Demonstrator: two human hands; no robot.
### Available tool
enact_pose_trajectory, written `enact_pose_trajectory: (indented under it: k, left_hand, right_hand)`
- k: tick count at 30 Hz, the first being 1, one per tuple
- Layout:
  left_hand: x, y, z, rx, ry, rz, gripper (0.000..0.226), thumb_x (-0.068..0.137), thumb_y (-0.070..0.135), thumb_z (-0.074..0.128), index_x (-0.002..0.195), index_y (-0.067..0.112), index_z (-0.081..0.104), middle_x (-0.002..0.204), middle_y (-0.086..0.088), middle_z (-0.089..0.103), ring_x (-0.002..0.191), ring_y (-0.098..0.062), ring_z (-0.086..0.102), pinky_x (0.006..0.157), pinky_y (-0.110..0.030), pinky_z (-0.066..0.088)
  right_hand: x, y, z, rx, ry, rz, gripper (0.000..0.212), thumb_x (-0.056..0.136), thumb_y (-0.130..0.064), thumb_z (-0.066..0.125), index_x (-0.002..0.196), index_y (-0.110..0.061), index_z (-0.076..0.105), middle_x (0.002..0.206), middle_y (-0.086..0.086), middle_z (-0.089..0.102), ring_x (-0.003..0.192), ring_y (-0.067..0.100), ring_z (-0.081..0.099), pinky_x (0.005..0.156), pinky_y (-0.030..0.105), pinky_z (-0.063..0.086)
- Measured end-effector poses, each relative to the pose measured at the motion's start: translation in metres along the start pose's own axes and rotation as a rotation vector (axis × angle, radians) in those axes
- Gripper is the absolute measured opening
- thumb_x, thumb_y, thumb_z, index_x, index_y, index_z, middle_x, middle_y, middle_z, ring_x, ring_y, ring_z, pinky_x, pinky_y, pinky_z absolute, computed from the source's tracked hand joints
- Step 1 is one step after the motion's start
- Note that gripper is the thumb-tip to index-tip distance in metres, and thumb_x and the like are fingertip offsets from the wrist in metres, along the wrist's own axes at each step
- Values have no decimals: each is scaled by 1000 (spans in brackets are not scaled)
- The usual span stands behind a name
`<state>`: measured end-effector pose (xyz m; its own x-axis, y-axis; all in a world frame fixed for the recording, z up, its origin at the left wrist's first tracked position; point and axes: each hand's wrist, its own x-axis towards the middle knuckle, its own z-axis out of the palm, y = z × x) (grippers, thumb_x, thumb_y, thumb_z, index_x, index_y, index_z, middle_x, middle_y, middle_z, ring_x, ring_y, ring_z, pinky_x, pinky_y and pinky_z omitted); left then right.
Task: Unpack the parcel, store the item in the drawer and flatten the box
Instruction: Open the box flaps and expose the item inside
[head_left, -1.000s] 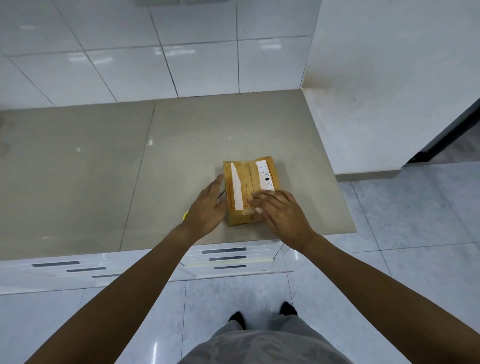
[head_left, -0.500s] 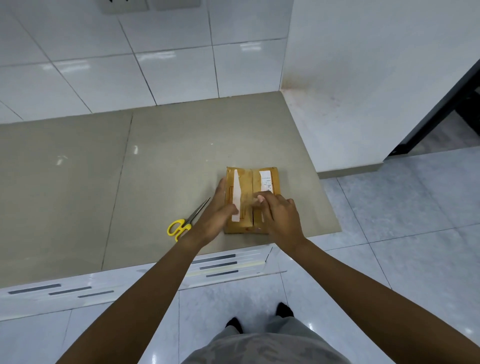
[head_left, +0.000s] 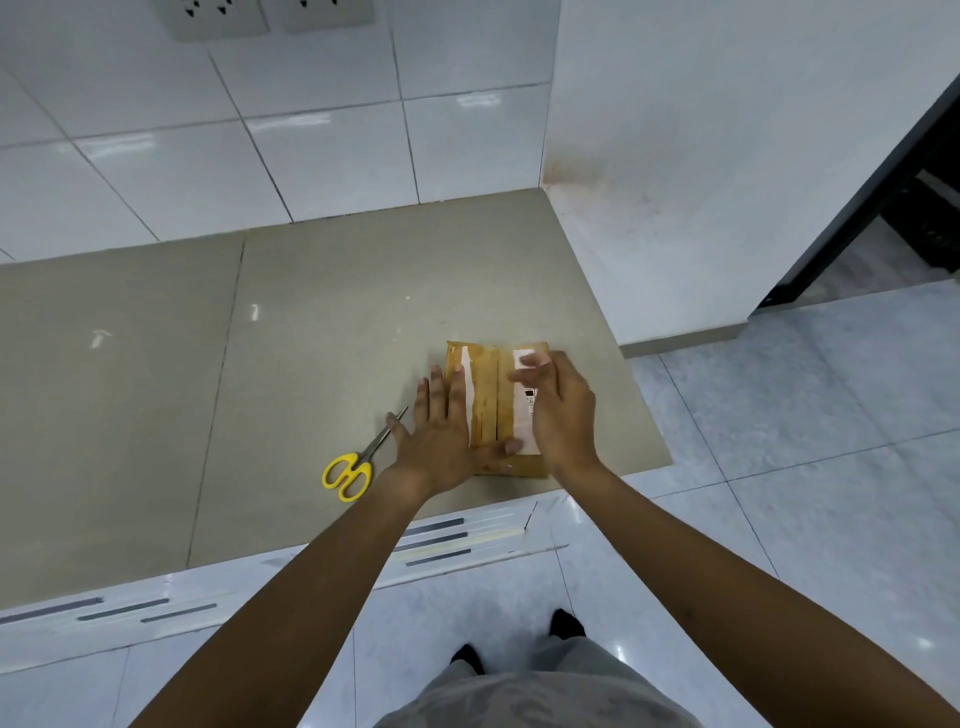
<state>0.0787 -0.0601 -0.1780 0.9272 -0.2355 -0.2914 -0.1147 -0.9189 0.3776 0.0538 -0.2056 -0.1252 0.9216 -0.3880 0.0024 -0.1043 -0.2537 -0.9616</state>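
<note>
Holding: parcel steadied w/ both hands, tape not yet cut, so unpacking looks barely begun.
Drawers (head_left: 441, 540): nearest, under counter edge, shut; likely where item goes later.
Scissors (head_left: 358, 462): yellow handles, flat on counter just left of left hand, blades pointing toward parcel; handy for cutting tape, prob. next grab.
Left hand (head_left: 441, 431): fingers spread flat, palm down on parcel's left side and counter; pinning it so it won't slide, not gripping anything.
Right hand (head_left: 563, 410): over parcel's right half, fingers loosely curled and blurred near white label; can't tell if pinching tape or just pressing.
Parcel (head_left: 488, 400): brown box, taped, flat on counter near front right corner, sealed; center seam runs front to back between hands.
Counter (head_left: 311, 338): beige, otherwise bare.
Wall (head_left: 311, 130): white tiles, sockets (head_left: 218, 18) at top.
</note>
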Motion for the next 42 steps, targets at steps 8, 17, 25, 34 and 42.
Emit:
enact_pose_trajectory:
  k: [8,17,25,34,42]
  left_hand:
    - [11,16,-4,142,-82,145,112,62,95,21,146,35,-23,157,-2,-30,144,-28,-28,105,-72,-10]
    - [-6,42,5,210,-76,74,97,73,88,9,146,33,-26,155,-1,-34,141,-28,-34,98,-77,-15]
    - [-9,46,7,222,-65,27,113,61,96,10,147,32,-26,155,0,-35,142,-31,-32,99,-81,-6]
    - [4,47,-2,235,-181,114,113,69,89,34,148,30,-23,154,3,-37,139,-30,-36,97,-82,-10]
    - [23,61,-13,246,-255,116,98,77,74,40,151,29,-8,157,-4,-32,142,-32,-31,99,-80,-10]
  right_hand:
    - [30,-15,-20,133,94,55,32,102,-21,34,98,-12,64,92,3,74,87,14,70,87,35,54]
    - [60,-24,-55,344,249,146,30,101,-24,34,96,-17,63,93,4,74,86,17,72,82,42,55]
    - [66,-21,-66,382,301,166,28,99,-19,36,98,-15,63,95,7,74,86,16,71,79,37,54]
    - [83,-29,-81,353,399,115,28,97,-14,33,92,-17,61,89,6,72,84,18,70,75,36,53]
    - [87,-19,-105,417,451,153,27,99,-17,31,100,-9,57,85,8,68,75,21,68,64,34,50]
